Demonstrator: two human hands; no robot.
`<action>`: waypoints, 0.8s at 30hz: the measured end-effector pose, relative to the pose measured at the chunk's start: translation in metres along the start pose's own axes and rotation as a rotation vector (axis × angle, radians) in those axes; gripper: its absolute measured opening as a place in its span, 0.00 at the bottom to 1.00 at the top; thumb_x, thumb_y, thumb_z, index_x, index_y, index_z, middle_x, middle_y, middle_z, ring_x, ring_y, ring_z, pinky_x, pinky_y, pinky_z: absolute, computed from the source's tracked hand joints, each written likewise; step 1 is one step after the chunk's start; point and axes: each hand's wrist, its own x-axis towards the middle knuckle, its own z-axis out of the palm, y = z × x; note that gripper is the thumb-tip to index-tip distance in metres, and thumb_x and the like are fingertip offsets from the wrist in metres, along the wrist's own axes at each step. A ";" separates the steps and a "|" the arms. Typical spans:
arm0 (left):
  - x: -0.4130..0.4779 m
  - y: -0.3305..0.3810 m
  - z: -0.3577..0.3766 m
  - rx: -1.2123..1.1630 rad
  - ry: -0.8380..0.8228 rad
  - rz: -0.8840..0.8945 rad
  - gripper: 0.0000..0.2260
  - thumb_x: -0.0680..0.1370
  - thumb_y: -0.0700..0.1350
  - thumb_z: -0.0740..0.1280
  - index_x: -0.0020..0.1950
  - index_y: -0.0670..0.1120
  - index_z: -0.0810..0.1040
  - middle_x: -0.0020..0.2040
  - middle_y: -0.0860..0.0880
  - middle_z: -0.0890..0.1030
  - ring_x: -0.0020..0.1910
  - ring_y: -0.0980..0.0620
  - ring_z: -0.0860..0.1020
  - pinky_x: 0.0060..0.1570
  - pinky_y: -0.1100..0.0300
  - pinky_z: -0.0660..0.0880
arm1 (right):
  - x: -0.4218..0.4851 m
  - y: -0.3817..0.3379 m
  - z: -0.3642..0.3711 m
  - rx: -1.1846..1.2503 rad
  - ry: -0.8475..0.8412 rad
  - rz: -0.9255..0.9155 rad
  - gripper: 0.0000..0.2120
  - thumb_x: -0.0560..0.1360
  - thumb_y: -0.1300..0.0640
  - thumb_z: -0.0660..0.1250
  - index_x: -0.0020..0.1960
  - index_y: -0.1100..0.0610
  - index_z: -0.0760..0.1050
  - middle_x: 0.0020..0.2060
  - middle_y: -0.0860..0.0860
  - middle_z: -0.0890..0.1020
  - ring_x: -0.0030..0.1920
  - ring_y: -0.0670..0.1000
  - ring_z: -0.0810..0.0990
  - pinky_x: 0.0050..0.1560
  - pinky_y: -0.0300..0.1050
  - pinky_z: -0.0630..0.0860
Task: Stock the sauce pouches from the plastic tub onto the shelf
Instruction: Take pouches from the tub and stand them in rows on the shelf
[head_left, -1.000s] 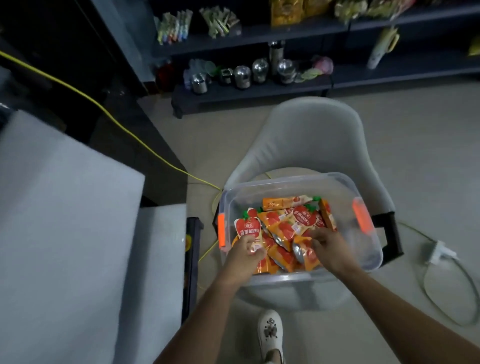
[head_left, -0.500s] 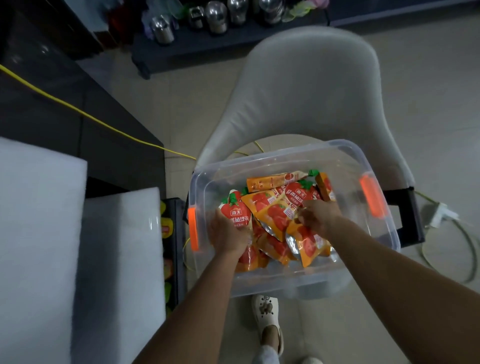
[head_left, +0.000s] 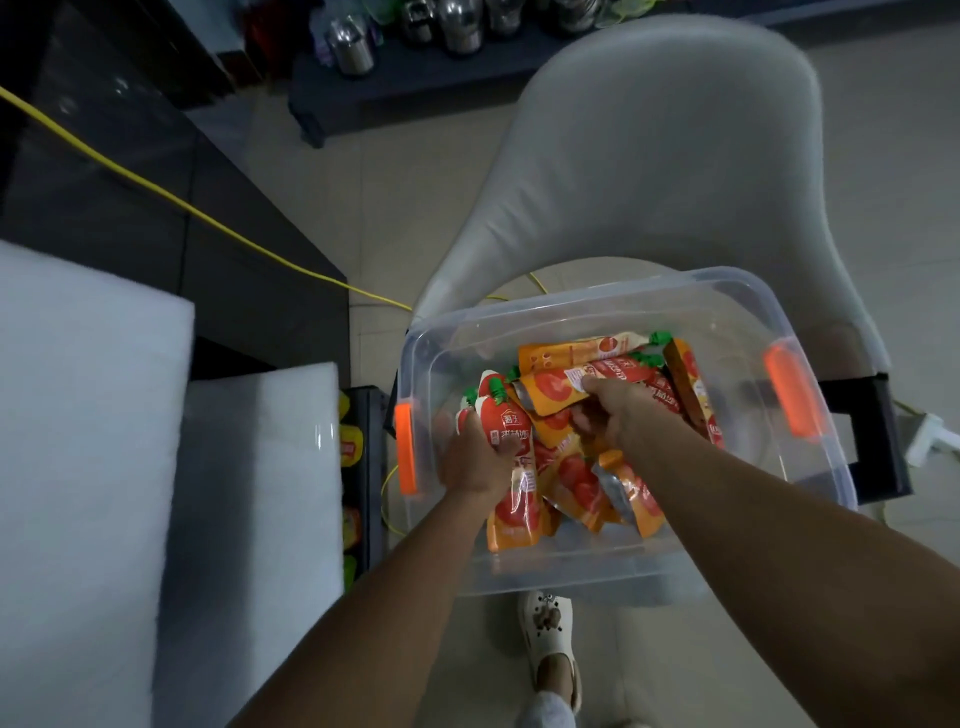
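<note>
Inside the plastic tub (head_left: 597, 299), both hands are down among the sauce pouches (head_left: 571, 478), which lie heaped against its left and middle part. The left hand (head_left: 475, 452) grips an upright red-and-orange pouch with a green cap (head_left: 506, 423), close to the tub's left wall and its orange latch (head_left: 405, 449). The right hand (head_left: 618, 410) has its fingers curled round an orange pouch (head_left: 550, 395) near the middle of the tub, with the thumb on top of it. Toward the right latch (head_left: 792, 389) the tub floor shows bare, well apart from the hands.

The tub sits on the seat of a pale chair (head_left: 665, 156), whose back rises beyond its far rim. Just left of the tub stands a narrow dark rack (head_left: 371, 467) with yellow and orange packets along its edge, and white foam blocks (head_left: 93, 441) lie left of that. A yellow cable (head_left: 208, 218) runs across the floor toward the tub's far left corner. Beyond the chair, a low dark shelf (head_left: 395, 88) carries metal pots.
</note>
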 end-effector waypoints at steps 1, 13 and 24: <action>0.005 -0.006 0.004 -0.001 0.005 0.006 0.32 0.66 0.72 0.62 0.64 0.56 0.69 0.61 0.51 0.79 0.60 0.47 0.80 0.56 0.45 0.79 | -0.002 0.000 0.002 0.054 0.000 0.002 0.08 0.78 0.60 0.66 0.43 0.62 0.69 0.32 0.57 0.75 0.18 0.51 0.73 0.15 0.36 0.68; -0.111 0.073 -0.095 -0.557 0.058 0.075 0.09 0.80 0.44 0.67 0.59 0.50 0.74 0.51 0.52 0.82 0.49 0.55 0.82 0.43 0.59 0.80 | -0.116 0.010 -0.061 0.072 -0.227 -0.459 0.03 0.75 0.63 0.67 0.48 0.59 0.74 0.36 0.57 0.80 0.34 0.54 0.78 0.35 0.47 0.77; -0.298 0.067 -0.155 -0.902 0.150 0.177 0.06 0.78 0.47 0.69 0.54 0.51 0.76 0.51 0.47 0.84 0.50 0.47 0.84 0.52 0.45 0.81 | -0.287 0.060 -0.102 -0.113 -0.633 -0.624 0.11 0.68 0.64 0.68 0.50 0.59 0.72 0.42 0.59 0.80 0.39 0.55 0.80 0.44 0.51 0.79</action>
